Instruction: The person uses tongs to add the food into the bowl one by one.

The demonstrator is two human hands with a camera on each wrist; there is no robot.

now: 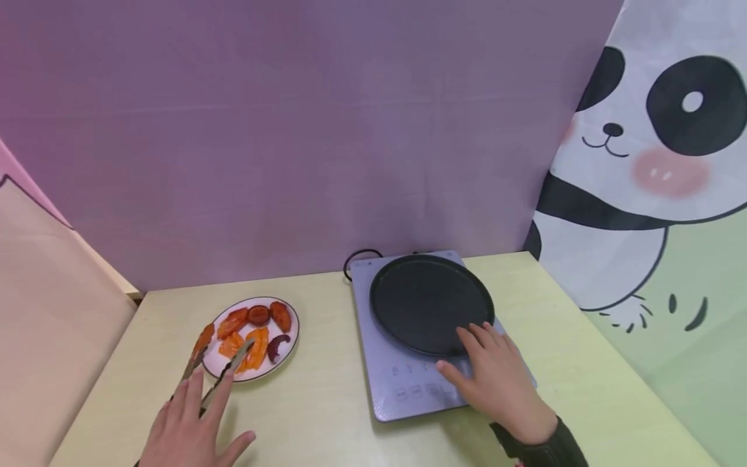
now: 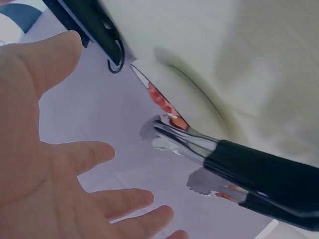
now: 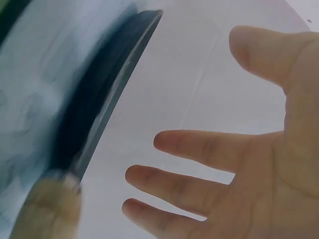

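black-handled steel tongs overhang the round white plate, ten o'clock. my left hand and right hand are spread; bumping tongs could tip it.

Makeshift cooking corner, hob, purple backdrop, panda print

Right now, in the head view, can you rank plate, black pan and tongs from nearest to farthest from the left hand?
1. Tongs, just ahead of the left hand.
2. Plate, a little farther ahead.
3. Black pan, over to the right.
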